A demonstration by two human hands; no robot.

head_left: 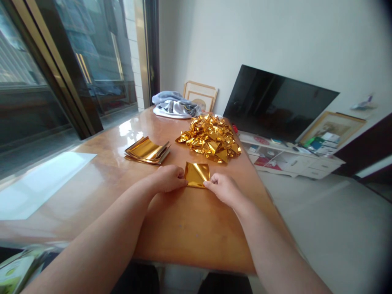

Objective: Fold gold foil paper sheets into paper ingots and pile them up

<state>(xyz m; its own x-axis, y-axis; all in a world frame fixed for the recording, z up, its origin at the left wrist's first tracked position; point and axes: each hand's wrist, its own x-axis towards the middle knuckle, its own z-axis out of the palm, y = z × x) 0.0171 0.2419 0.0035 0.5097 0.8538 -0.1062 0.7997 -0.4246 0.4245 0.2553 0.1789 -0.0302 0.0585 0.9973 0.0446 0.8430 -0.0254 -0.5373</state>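
A square sheet of gold foil paper (196, 173) is held just over the table between my two hands. My left hand (169, 179) pinches its lower left edge, thumb toward the near corner. At the lower right corner my right hand (223, 187) grips it between thumb and curled fingers. Left of my hands lies a stack of gold foil sheets (147, 150), its edges curling up. Beyond the held sheet rises a heap of folded gold foil pieces (212, 139), shiny and pointed.
The glossy wooden table (183, 228) has its right edge beside my right forearm. A white sheet (45, 179) lies at the left. Folded clothes (174, 105) sit at the far end. Past the table stand a television (278, 102) and a white cabinet (294, 161).
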